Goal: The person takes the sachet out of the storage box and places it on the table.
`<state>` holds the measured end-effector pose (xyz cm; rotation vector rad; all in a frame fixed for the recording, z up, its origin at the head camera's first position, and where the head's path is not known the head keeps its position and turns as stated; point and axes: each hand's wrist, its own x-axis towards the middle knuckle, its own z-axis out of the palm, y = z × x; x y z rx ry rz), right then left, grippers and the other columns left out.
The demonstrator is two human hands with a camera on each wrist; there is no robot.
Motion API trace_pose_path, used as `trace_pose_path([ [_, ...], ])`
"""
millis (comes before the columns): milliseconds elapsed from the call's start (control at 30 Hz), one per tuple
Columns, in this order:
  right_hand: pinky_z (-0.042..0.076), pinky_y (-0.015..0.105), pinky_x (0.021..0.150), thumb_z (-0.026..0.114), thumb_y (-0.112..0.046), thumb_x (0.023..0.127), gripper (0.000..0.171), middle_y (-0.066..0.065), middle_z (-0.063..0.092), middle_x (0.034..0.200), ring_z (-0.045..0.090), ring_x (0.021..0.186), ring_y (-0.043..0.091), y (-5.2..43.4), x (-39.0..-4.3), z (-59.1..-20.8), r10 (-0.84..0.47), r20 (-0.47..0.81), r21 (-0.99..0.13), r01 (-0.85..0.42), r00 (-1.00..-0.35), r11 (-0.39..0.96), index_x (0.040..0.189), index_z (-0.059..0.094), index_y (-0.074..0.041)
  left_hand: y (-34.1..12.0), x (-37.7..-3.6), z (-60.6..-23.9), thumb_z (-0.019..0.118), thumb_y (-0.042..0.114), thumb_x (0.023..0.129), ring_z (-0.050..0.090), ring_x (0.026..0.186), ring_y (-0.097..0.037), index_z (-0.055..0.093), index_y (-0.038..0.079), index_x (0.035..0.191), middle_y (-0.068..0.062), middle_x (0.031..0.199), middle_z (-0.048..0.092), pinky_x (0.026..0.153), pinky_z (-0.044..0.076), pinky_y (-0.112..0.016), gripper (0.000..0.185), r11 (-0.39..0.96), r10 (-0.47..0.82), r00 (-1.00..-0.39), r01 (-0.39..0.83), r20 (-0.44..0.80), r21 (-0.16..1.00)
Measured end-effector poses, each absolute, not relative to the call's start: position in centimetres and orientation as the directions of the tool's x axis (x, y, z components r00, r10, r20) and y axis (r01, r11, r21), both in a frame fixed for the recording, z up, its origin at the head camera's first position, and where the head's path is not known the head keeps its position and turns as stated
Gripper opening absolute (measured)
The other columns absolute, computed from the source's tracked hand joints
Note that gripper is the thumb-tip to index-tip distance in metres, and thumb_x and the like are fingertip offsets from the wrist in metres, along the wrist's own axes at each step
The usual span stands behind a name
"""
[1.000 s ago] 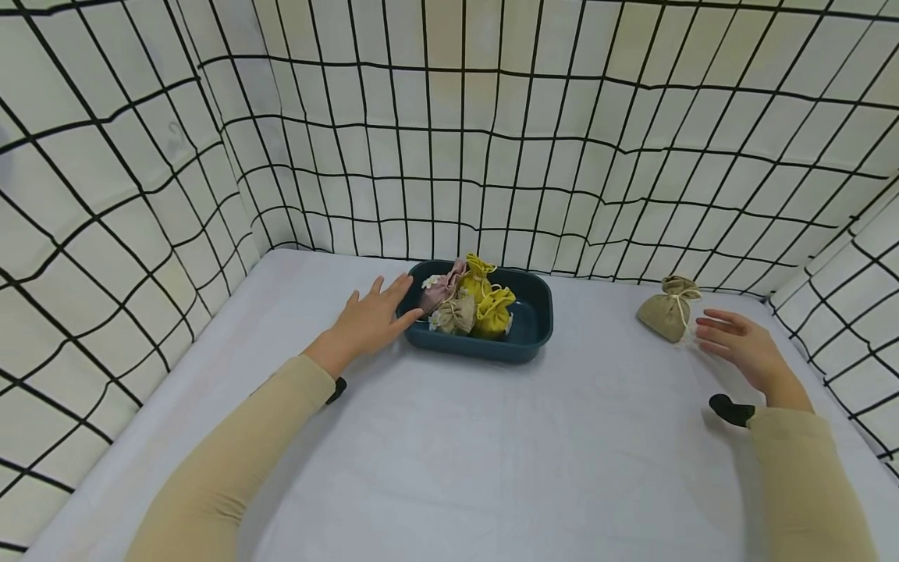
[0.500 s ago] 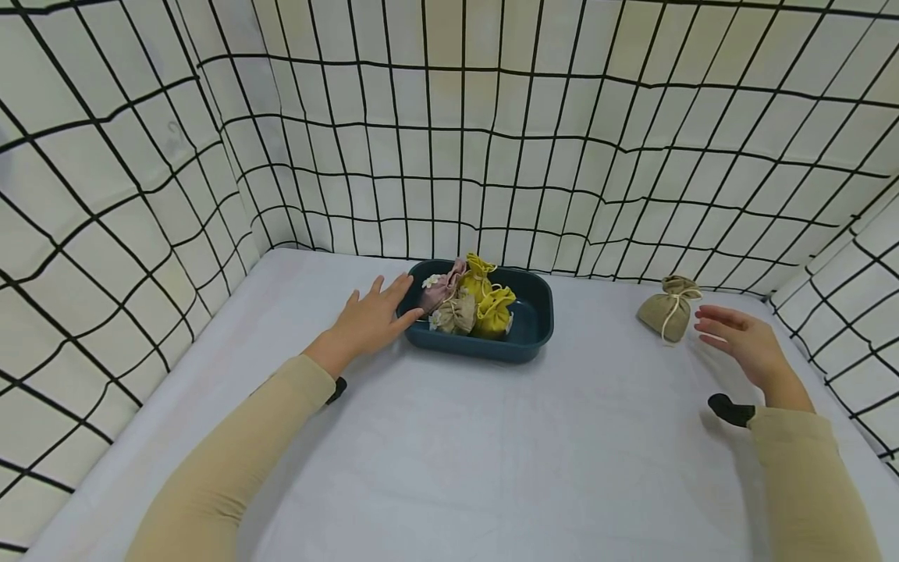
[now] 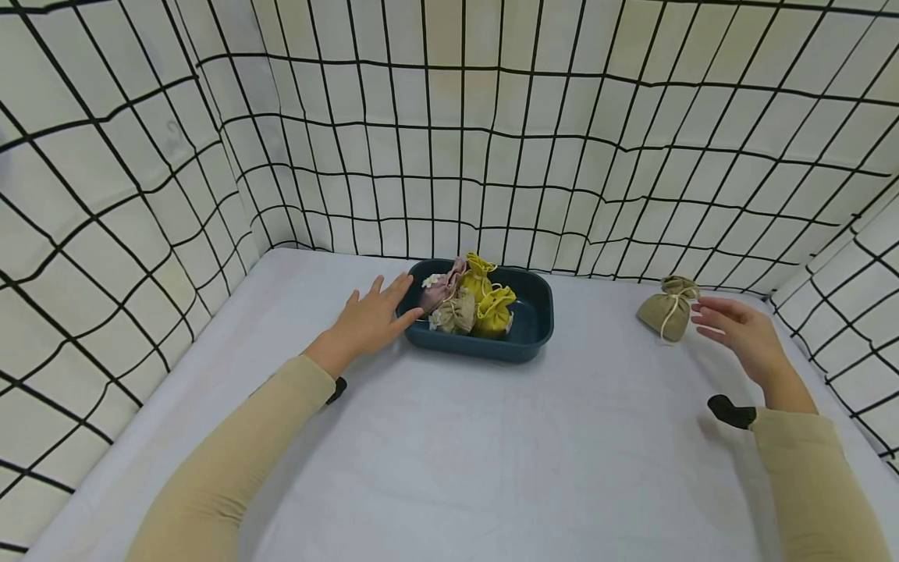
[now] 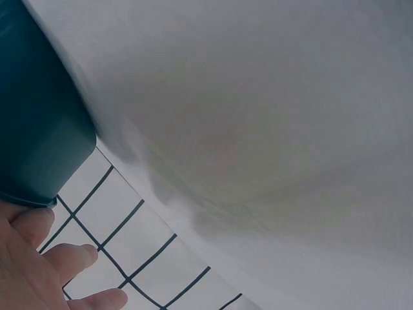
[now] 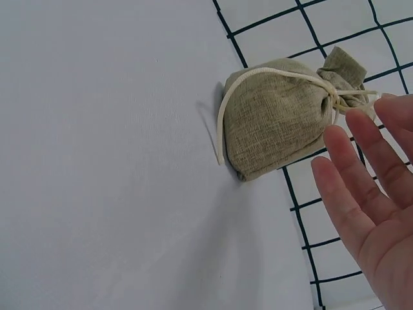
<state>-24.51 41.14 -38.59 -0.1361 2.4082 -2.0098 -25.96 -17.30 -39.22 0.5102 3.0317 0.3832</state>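
My left hand lies with spread fingers at the left end of a dark teal tray, fingertips over its rim. The left wrist view shows the tray's outer wall above those fingers. Inside the tray sit a pink drawstring pouch, a beige pouch and two yellow pouches. Far to the right, a beige linen drawstring pouch rests on the white surface, its pale cord tied round the neck. Beside that neck is my right hand, fingers fairly straight, one fingertip right at the cord loop; its thumb is hidden.
A white-covered table fills the foreground. Black grid netting over pale walls encloses the back and both sides, close behind the tray and the lone pouch. A black wrist-strap piece juts from the right cuff.
My right hand has shifted slightly up and left toward the pouch's neck. The cord end hung near the fingers before and now lies across the pouch. My left hand and the tray stay still.
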Motion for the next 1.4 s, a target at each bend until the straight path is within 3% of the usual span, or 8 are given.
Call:
trace_pose_path([
  [167, 0.055, 0.016, 0.080, 0.062, -0.014, 0.104, 0.028, -0.014, 0.070, 0.110, 0.069, 0.096, 0.000, 40.3, -24.4, -38.2, -0.068, 0.089, -0.981, -0.099, -0.994, 0.168, 0.129, 0.059, -0.001, -17.3, -25.9, -39.1, 0.040, 0.054, 0.108, 0.012, 0.154, -0.044, 0.016, 0.010, 0.166, -0.010, 0.170, 0.017, 0.114, 0.014, -0.073, 0.076, 0.915, 0.326, -0.945, 0.315, -0.002, 0.251],
  [367, 0.054, 0.015, 0.081, 0.060, -0.007, 0.105, 0.022, -0.012, 0.071, 0.109, 0.068, 0.098, -0.001, 39.2, -24.3, -37.8, -0.063, 0.136, -0.976, -0.144, -0.989, 0.164, 0.126, 0.063, -0.001, -17.3, -25.9, -39.2, 0.039, 0.055, 0.108, 0.012, 0.154, -0.045, 0.016, 0.010, 0.166, -0.009, 0.170, 0.016, 0.115, 0.013, -0.073, 0.077, 0.914, 0.328, -0.945, 0.316, -0.003, 0.255],
  [1000, 0.053, 0.014, 0.083, 0.059, -0.008, 0.105, 0.018, -0.011, 0.072, 0.106, 0.069, 0.096, 0.001, 36.7, -23.9, -36.1, -0.047, 0.213, -0.956, -0.218, -0.976, 0.198, 0.120, 0.066, -0.001, -17.3, -25.8, -39.0, 0.039, 0.056, 0.108, 0.012, 0.154, -0.044, 0.016, 0.011, 0.166, -0.008, 0.170, 0.016, 0.115, 0.014, -0.073, 0.077, 0.914, 0.323, -0.946, 0.309, -0.011, 0.262],
  [1200, 0.053, 0.015, 0.084, 0.060, -0.004, 0.104, 0.016, -0.007, 0.073, 0.106, 0.070, 0.095, 0.003, 35.6, -23.8, -35.5, -0.066, 0.234, -0.964, -0.240, -0.970, 0.114, 0.117, 0.069, -0.003, -17.4, -25.9, -39.1, 0.038, 0.057, 0.108, 0.012, 0.154, -0.044, 0.015, 0.012, 0.166, -0.007, 0.170, 0.016, 0.115, 0.014, -0.072, 0.077, 0.915, 0.323, -0.946, 0.309, -0.012, 0.262],
  [1400, 0.053, 0.015, 0.084, 0.061, -0.006, 0.104, 0.014, -0.007, 0.074, 0.105, 0.070, 0.097, 0.002, 34.6, -23.5, -34.9, -0.043, 0.230, -0.965, -0.234, -0.972, 0.120, 0.115, 0.070, -0.004, -17.3, -25.9, -39.2, 0.038, 0.057, 0.108, 0.011, 0.154, -0.044, 0.016, 0.012, 0.166, -0.007, 0.170, 0.016, 0.115, 0.013, -0.072, 0.077, 0.912, 0.325, -0.946, 0.311, -0.009, 0.266],
])
